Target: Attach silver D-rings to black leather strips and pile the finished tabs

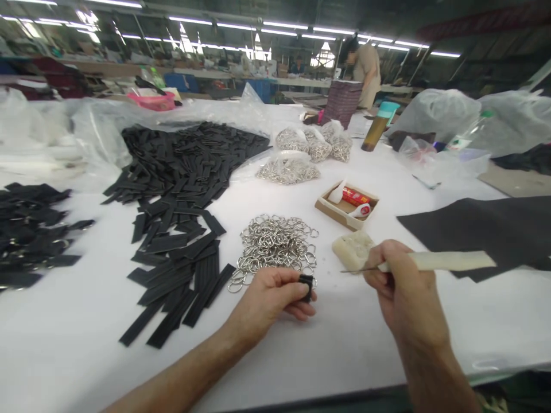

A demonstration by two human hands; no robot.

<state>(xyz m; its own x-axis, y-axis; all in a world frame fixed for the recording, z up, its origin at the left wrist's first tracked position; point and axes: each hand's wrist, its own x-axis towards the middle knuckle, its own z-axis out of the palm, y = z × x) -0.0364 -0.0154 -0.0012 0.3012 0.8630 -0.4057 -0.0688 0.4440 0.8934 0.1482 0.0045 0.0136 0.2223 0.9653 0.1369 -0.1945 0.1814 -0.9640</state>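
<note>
The white worktop (77, 344) carries everything within arm's reach, its near edge running in front of the person. Largest on it, the heap of black strips (185, 163) spreads towards the far left corner and tapers nearer, probably so that loose ends come to the left hand (284, 293) easily. A black sheet (465, 226) lies towards the right edge, seemingly kept out of the working space. The pile of metal rings (275, 244) sits midway between the left and right edges, just beyond the left hand, a spot that suits picking up one at a time. Past the right hand (402, 275), towards the far edge, is a shallow cardboard box (333, 217); nearer, a pale block (352, 250) rests close to the tool's tip. The right grip is closed round the pale-handled tool (456, 261), its thin point aimed left, likely for control. Smallest, the folded black strip (306, 281) is pinched in the narrow left grip above the near middle, presumably to keep the fold shut; whether it encloses a ring I cannot tell.
</note>
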